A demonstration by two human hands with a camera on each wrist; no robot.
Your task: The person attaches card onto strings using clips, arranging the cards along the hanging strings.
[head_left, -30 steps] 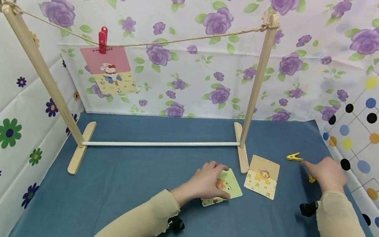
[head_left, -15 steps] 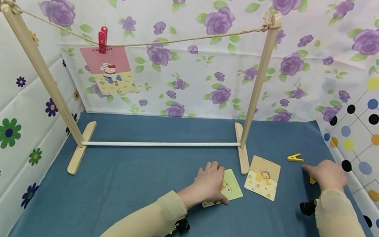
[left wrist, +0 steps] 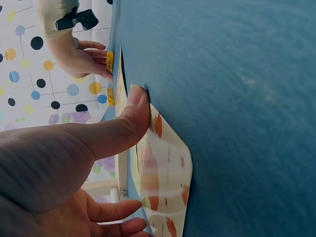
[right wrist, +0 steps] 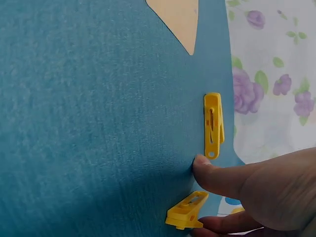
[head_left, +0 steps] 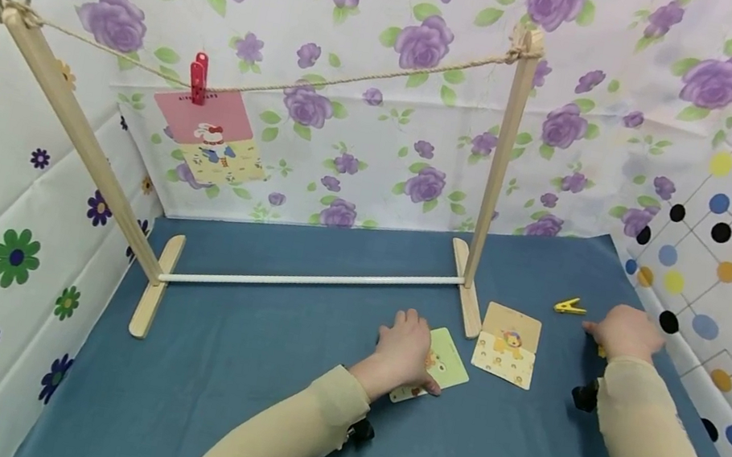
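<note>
In the head view my left hand (head_left: 404, 352) spreads over a green picture card (head_left: 450, 364) on the blue tabletop. Seen from the left wrist, the thumb (left wrist: 129, 116) overlaps one edge of that card, with the fingertips right at its other side. At the right, my right hand (head_left: 627, 333) reaches down around a yellow clothespin (right wrist: 188, 210). Its fingertips meet the clothespin's lower end, while the thumb (right wrist: 217, 177) stays apart above it. A second yellow clothespin (head_left: 569, 306) lies just beyond the thumb. Between the hands lies a tan lion card (head_left: 507, 345).
A wooden stand (head_left: 499, 170) with a sagging rope (head_left: 355, 82) spans the back. From the rope hangs a pink and yellow card (head_left: 212, 132), held by a red clothespin (head_left: 198, 78). A white rod (head_left: 313, 279) joins the stand's feet. Patterned sheets (head_left: 376, 2) surround the table.
My left hand has shifted slightly right over the green card, which stays about where it was. My right hand has moved slightly left beside the clothespin.
</note>
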